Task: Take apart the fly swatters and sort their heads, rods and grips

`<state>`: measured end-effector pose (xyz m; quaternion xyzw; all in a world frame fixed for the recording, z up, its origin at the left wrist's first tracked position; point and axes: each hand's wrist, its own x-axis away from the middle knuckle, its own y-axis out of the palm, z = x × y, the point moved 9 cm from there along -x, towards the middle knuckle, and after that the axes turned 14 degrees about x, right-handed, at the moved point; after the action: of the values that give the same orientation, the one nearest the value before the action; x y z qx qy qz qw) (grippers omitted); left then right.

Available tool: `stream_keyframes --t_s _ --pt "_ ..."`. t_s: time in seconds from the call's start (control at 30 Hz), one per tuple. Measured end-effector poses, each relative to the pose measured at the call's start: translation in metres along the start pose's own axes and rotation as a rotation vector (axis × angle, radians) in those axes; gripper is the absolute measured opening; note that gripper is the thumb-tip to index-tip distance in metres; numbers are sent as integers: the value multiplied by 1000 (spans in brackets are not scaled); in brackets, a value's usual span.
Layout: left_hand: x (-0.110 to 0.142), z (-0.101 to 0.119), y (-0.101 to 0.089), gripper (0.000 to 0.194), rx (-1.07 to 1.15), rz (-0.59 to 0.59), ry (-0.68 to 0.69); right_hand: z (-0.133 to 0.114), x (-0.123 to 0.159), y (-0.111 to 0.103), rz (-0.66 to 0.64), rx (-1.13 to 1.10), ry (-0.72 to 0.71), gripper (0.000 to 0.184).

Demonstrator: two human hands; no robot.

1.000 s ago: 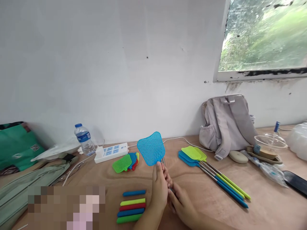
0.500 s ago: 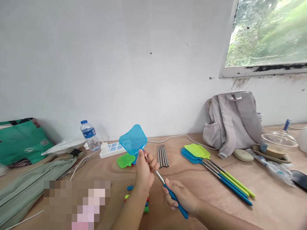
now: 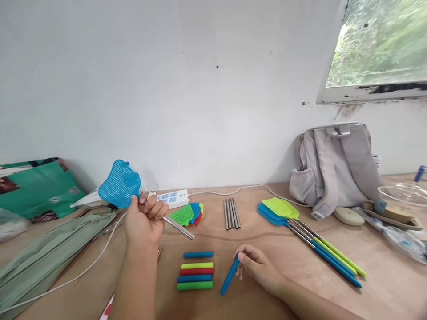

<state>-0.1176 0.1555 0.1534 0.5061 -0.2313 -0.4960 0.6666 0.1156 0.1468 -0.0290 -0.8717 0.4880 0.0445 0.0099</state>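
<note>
My left hand is closed around a fly swatter, whose blue mesh head tilts up to the left. Its bare metal rod sticks out to the right below my fingers. Between the thumb and fingers of my right hand is a blue handle grip, slanting down to the left and apart from the rod. Left of it lie several loose grips, including a red grip and a green grip. Several metal rods lie side by side farther back.
Swatters with handles lie in a pile at the right. Loose mesh heads rest near a white power strip. A grey backpack, a plastic cup, a green bag and a cable are around the table.
The blue grip has come off the rod and is now in my right hand. My left hand has moved left with the blue head and rod. The view has shifted slightly left.
</note>
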Motion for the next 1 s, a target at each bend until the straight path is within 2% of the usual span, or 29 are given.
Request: stream_keyframes --t_s 0.07,0.17,0.4,0.6,0.77,1.0 --pt "1 -2 1 45 -9 -12 -20 -6 2 1 8 27 -35 38" --pt "2 -9 3 44 -26 -26 -73 -14 5 -13 100 128 -79 35" --pt "4 -25 6 44 -51 -42 -167 -23 0 -50 291 680 -98 32" --pt "5 -29 7 44 -77 -52 -193 -18 -3 -48 245 820 -72 25" --pt "5 -29 8 44 -107 -57 -193 -14 -4 -50 248 852 -43 22" --pt "8 -35 11 43 -120 -42 -220 -18 -3 -42 215 999 -43 22"
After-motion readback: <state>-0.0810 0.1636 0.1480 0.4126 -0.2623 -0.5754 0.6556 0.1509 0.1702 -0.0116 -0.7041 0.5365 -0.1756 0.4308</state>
